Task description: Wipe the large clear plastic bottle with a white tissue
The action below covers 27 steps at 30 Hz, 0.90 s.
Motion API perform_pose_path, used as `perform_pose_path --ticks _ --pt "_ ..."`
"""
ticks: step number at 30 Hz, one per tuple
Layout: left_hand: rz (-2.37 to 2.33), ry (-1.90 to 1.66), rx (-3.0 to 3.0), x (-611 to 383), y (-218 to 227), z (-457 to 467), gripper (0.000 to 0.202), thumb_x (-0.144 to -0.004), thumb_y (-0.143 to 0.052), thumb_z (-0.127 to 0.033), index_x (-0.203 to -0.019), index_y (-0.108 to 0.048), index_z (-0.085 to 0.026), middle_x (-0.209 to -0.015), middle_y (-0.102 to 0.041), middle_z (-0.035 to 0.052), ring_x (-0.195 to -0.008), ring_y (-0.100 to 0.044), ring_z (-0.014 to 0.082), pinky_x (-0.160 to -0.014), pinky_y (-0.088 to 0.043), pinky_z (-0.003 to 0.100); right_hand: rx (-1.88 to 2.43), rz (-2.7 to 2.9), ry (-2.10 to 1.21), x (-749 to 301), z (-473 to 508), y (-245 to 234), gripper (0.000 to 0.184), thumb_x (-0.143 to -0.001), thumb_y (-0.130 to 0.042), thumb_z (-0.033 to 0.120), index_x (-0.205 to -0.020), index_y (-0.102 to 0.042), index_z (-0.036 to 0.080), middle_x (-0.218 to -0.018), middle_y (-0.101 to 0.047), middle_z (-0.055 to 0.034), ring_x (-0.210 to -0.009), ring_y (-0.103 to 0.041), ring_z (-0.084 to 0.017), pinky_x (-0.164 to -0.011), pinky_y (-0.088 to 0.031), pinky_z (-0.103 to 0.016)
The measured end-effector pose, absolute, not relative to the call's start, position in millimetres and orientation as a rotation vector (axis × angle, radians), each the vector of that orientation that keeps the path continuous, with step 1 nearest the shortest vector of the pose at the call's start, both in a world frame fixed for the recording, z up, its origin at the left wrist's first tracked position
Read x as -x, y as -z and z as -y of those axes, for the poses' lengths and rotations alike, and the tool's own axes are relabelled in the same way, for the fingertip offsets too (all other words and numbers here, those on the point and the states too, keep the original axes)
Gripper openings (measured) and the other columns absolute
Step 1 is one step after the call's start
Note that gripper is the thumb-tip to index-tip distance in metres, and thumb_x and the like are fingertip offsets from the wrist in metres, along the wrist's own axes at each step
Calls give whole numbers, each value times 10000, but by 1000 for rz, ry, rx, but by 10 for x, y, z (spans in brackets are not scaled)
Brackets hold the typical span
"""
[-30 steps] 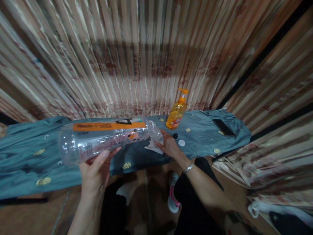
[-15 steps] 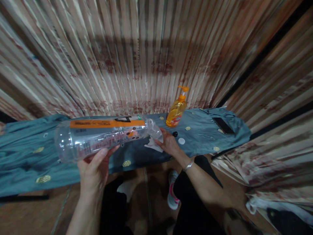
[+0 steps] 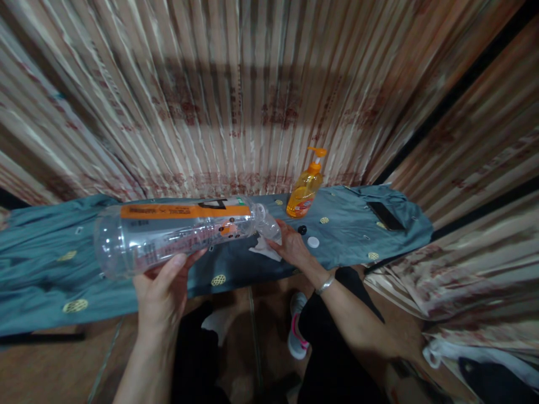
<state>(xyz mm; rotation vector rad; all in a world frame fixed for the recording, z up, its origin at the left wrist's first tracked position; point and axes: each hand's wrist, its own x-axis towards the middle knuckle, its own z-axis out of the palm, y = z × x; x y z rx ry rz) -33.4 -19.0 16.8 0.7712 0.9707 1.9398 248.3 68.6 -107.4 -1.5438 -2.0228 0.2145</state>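
My left hand (image 3: 164,286) is closed around the underside of a large clear plastic bottle (image 3: 177,241), thumb along its side. The bottle lies sideways above the cloth, its neck pointing right, with an orange and grey label. At its mouth is a small clear flared plastic piece (image 3: 270,228). My right hand (image 3: 290,246) pinches this piece; whether it is joined to the neck, I cannot tell. A white tissue-like scrap (image 3: 266,248) shows under those fingers. Just right of them lie a black cap (image 3: 302,230) and a white cap (image 3: 313,242).
An orange pump bottle (image 3: 304,192) stands near the back of a narrow surface covered with green patterned cloth (image 3: 345,235). A dark phone (image 3: 385,216) lies at the right. A pleated curtain (image 3: 252,101) hangs behind. My legs and a shoe (image 3: 297,331) are below.
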Motion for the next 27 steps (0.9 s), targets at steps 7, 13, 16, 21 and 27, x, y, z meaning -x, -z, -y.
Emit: perform_pose_path --ticks 7,13,16,21,27 --pt "-955 -1945 -777 323 -185 182 511 -466 -1181 -412 -847 -862 -292 -950 -887 -34 -787 -805 175 -744 -765 313 1523 2013 -149 -2498 -691 1114 673 -981 -907 335 -1570 -631 163 -1395 -849 -229 -1314 -839 -385 -1112 -695 -513" --pt "-960 -1938 -782 345 -146 178 502 -496 -1177 -410 -879 -876 -286 -1000 -891 -17 -861 -819 194 -766 -762 313 1539 2029 -174 -2498 -691 1098 665 -987 -880 320 -1572 -611 151 -1444 -825 -251 -1354 -817 -376 -1161 -659 -507" --pt "-945 -1940 -767 343 -160 184 512 -481 -1181 -375 -876 -868 -291 -932 -870 -37 -827 -807 189 -754 -764 322 1544 2036 -187 -2502 -682 1084 657 -994 -870 305 -1577 -609 153 -1444 -823 -241 -1357 -812 -371 -1168 -654 -516" --pt "-932 -1952 -741 334 -174 180 518 -464 -1180 -354 -855 -848 -281 -854 -845 -49 -772 -798 183 -733 -765 329 1535 2020 -217 -2501 -677 1084 659 -980 -890 266 -1581 -632 187 -1471 -810 -235 -1375 -801 -377 -1178 -660 -558" --pt "-928 -1950 -759 317 -183 190 524 -518 -1154 -296 -943 -848 -300 -930 -875 -57 -828 -831 199 -767 -760 333 1541 2019 -213 -2500 -680 1086 672 -971 -903 277 -1574 -633 154 -1459 -818 -239 -1358 -809 -390 -1182 -657 -526"
